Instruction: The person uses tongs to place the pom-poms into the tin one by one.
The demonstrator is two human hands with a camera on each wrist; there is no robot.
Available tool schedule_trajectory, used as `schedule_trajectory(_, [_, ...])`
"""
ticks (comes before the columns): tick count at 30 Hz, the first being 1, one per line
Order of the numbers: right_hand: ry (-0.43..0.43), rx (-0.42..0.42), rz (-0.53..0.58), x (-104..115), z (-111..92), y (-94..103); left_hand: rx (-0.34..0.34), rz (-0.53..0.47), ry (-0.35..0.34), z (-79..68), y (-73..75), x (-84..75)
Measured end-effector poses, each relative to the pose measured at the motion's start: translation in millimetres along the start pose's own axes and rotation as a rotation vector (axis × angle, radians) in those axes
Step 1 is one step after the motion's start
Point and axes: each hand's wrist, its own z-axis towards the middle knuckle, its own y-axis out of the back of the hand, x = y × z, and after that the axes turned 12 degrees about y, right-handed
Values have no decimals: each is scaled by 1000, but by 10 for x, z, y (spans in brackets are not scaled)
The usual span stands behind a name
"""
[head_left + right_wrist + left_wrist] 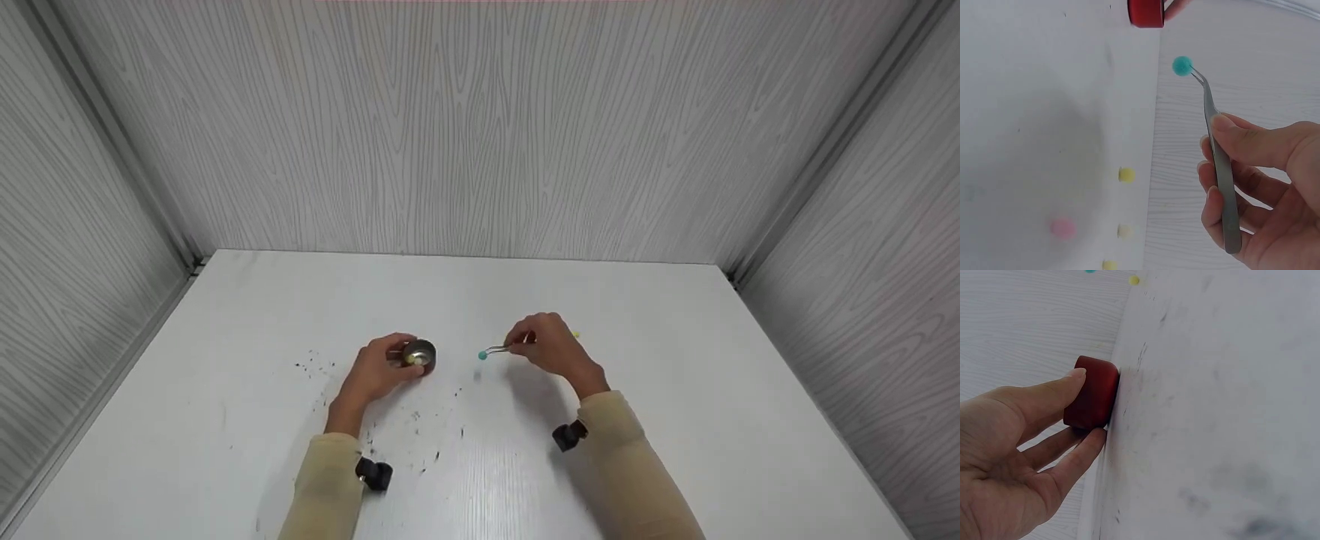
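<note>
My left hand [375, 371] grips a small round cup [1095, 396] between thumb and fingers. Its outside is red and its inside metallic; in the head view it is tilted, with pale and yellowish bits inside. Against the table, the cup's base appears to touch the surface. Across from it, my right hand [551, 345] holds bent-tip metal tweezers [1224, 185], pinched between thumb and fingers. A small fuzzy teal ball [1182, 66] is caught at the tweezer tips, above the table and a short way right of the cup.
On the white table [652, 450], yellow balls [1126, 175], a pale ball [1125, 231] and a blurred pink ball [1063, 228] lie near the right hand. Dark specks [416, 416] mark the surface around the left arm. Grey wood-grain panels [465, 127] enclose the back and sides.
</note>
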Motion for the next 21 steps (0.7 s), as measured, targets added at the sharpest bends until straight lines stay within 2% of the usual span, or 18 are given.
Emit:
schedule_trajectory(5, [-32, -12, 16, 51, 114, -85, -3, -17, -1, 9, -4, 18])
schedule_trajectory(21, [24, -9, 19, 273, 363, -305, 0, -34, -4, 13, -10, 14])
